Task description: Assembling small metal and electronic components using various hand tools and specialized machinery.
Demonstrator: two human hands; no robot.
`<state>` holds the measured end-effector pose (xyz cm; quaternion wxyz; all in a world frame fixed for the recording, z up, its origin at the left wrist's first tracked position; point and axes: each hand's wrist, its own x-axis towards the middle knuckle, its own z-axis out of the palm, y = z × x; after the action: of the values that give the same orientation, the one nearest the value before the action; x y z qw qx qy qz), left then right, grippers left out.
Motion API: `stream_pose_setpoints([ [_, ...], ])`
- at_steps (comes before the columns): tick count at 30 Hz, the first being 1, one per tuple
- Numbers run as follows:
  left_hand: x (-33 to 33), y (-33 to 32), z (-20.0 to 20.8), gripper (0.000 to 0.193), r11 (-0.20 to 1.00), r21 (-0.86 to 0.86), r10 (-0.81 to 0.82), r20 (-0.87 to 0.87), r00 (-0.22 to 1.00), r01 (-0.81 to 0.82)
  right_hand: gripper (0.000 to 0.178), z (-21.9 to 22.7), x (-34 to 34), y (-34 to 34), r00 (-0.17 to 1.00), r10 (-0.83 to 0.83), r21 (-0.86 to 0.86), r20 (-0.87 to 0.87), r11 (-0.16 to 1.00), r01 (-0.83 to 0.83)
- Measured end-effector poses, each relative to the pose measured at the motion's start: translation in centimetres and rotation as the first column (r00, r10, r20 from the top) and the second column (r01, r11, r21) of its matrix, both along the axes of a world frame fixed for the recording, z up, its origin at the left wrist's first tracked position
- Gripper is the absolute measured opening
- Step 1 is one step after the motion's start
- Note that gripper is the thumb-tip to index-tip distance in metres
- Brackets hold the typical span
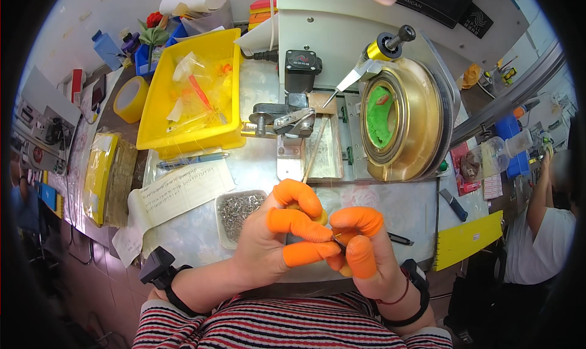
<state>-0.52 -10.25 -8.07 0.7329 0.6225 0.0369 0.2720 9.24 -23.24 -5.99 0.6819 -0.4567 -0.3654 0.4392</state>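
In front of my body, both hands meet with orange rubber cots on their fingers. My left hand is closed, its fingertips pinching a tiny dark piece whose kind I cannot make out. The fingertips of my right hand close on the same piece from the other side. A thin wooden stick runs up from behind my left forefinger toward the machine; whether the hand grips it is hidden. Beside my left hand stands a white dish filled with small metal pieces.
Ahead is a bench machine with a brass-coloured wheel, green inside, and a metal clamp arm. A yellow bin, paper sheets and a pen lie left. A knife and yellow board lie right, near another person.
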Motion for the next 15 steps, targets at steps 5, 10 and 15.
stream_pose_setpoints([
  [5,-0.2,-0.4,0.3,0.017,0.989,-0.149,-0.028,-0.049,0.998,0.02,0.021,-0.3,-0.6,0.5,0.932,-0.168,-0.08,0.322,0.976,0.204],
  [10,-0.4,-0.5,0.1,0.02,0.999,-0.03,0.031,-0.02,0.999,-0.031,0.019,-0.3,-0.9,0.2,0.875,-0.217,-0.059,0.432,0.962,0.268],
  [15,0.0,-0.1,0.0,0.026,0.854,0.427,0.256,0.153,0.955,-0.297,0.026,-0.8,0.0,-1.2,0.787,-0.301,-0.1,0.539,0.905,0.414],
])
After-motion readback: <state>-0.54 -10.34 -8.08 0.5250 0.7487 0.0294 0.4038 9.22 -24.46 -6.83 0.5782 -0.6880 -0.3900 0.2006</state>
